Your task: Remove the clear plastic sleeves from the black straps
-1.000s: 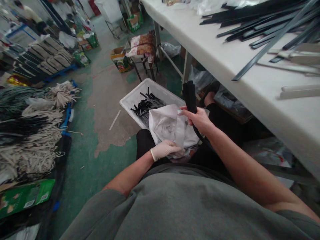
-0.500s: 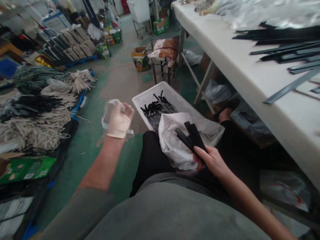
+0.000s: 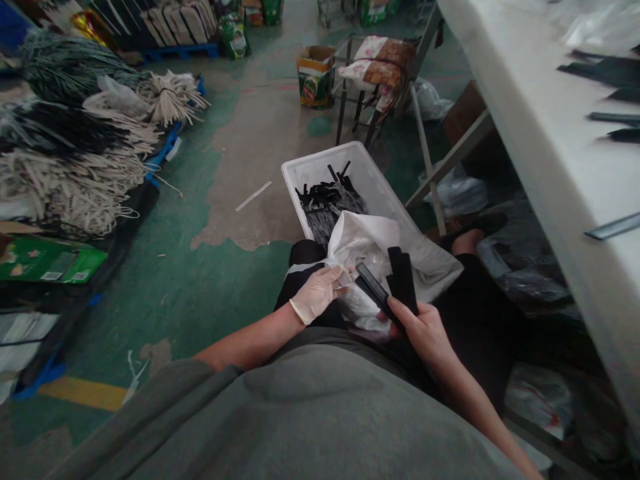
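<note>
My left hand [image 3: 317, 293], in a pale thin glove, is closed in front of my lap with fingertips pinched together. A thin whitish strip [image 3: 303, 267] shows at its fingers, partly hidden. My right hand [image 3: 423, 327] is bare and wrapped round several flat black strips [image 3: 403, 280], which fan out upward; one has a grey, shiny face. The left fingertips are close to the tips of these strips; whether they touch I cannot tell. Beneath both hands a white cloth sack [image 3: 435, 270] lies over my lap and the near end of a white plastic bin [image 3: 373, 170].
More black strips [image 3: 330, 200] fill the bin's far end. A white table [image 3: 540, 127] with dark strips runs along the right. Bundled cords [image 3: 65, 190] lie on a pallet at left. A stool with a cushion [image 3: 383, 60] and a carton [image 3: 316, 77] stand ahead.
My left hand has come in from the left, beside the bin, to the strips in my right hand. A pale strip now shows on the floor where that hand was. My view has tilted down.
</note>
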The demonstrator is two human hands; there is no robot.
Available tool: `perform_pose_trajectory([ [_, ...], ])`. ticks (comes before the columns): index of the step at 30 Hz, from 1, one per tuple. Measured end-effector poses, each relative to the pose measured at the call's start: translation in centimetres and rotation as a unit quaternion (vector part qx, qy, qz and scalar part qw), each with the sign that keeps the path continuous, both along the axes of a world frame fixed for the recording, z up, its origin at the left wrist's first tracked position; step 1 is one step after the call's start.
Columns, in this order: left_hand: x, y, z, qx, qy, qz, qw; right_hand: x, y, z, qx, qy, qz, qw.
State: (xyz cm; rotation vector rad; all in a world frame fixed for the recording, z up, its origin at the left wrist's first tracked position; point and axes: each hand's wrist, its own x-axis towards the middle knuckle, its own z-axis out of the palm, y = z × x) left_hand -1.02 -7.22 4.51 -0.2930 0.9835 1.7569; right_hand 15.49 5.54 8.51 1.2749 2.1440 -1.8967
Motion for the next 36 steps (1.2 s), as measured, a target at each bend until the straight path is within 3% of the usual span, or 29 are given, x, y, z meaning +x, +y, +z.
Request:
perform_pose_trajectory([
  [6, 1.8, 0.2, -0.6, -0.004, 0.085, -0.035, 0.996, -0.8, -1.1, -1.7, -0.038, 0.041, -0.024, 0.998],
  [14, 2.1, 0.2, -1.7, -0.023, 0.064, -0.029, 0.997, -0.6, -1.0, -2.1, -0.002, 0.056, -0.096, 0.994],
  [19, 1.9, 0.5, -2.1, -0.025, 0.028, -0.007, 0.999, -0.9, -0.9, -1.3, 0.035, 0.043, -0.017, 0.998],
  [25, 0.8, 0.4, -2.2, -0.080, -0.087, 0.043, 0.992, -0.3, -0.2, -0.8, 0.064, 0.029, -0.039, 0.997],
  [32, 0.8, 0.1, -1.8, -0.086, -0.085, -0.005, 0.993, -0.5, 0.4, -1.7, 0.072, 0.007, 0.003, 0.997],
  [36, 1.0, 0.0, -1.6, -0.077, -0.078, -0.021, 0.994, -1.1, 0.4, -2.0, 0.124, 0.002, 0.033, 0.992],
])
